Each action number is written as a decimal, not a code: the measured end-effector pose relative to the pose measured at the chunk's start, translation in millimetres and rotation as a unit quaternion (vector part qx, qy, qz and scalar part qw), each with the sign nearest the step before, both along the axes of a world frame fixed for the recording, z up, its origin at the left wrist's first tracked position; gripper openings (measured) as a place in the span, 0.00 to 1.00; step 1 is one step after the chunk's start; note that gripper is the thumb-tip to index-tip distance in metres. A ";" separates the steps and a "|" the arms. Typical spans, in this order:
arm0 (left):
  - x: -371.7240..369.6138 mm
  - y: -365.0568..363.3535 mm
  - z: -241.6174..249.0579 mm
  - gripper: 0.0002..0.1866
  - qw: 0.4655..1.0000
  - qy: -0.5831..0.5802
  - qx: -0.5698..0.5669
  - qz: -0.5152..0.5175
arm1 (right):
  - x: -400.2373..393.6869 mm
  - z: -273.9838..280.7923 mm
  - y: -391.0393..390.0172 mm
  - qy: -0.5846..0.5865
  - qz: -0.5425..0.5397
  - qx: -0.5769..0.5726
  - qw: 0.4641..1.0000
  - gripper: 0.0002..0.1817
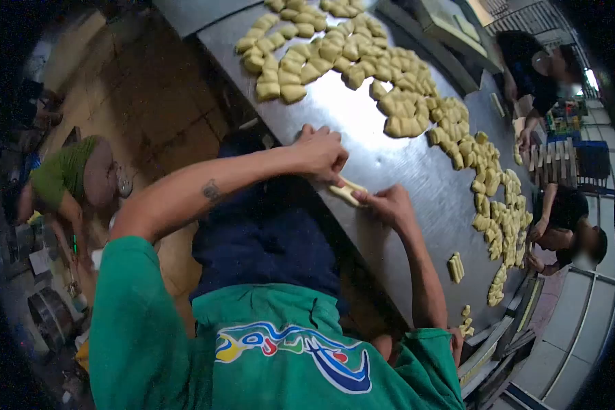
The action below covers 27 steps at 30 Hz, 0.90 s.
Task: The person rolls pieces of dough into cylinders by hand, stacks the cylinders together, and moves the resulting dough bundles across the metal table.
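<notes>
A short pale dough strip (pixel 346 192) lies near the front edge of the metal table (pixel 417 225), between my two hands. My left hand (pixel 319 156) has its fingers curled, with thumb and fingertips gripping the strip's left end. My right hand (pixel 389 204) pinches the right end. Where the fingertips meet the dough, details are small. Many cut dough pieces (pixel 406 106) sit in a long band on the table beyond my hands. A few dough strips (pixel 456 268) lie side by side further right.
A person in dark clothes (pixel 526 68) works at the table's far side, and another person (pixel 566 222) is at the far right. A person in a green top (pixel 68 171) bends down at the left. A machine (pixel 451 31) stands behind the dough. Small dough pieces (pixel 466 321) lie near the right end.
</notes>
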<state>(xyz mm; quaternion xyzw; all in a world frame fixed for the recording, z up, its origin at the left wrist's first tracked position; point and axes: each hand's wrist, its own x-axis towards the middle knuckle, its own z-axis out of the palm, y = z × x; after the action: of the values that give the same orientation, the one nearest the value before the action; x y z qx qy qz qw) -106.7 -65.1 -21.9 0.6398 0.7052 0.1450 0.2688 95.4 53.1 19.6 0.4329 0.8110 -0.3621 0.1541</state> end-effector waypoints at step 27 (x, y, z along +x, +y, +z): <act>20.2 0.9 -3.2 0.19 0.971 0.015 0.147 0.190 | -19.0 -11.6 3.3 -0.052 0.100 0.236 0.965 0.44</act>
<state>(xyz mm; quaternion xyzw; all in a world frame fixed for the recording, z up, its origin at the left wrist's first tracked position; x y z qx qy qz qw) -86.5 -64.2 -25.1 0.5284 0.7889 0.2861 0.1290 76.4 56.4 8.0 0.3920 0.9034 -0.1204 0.1252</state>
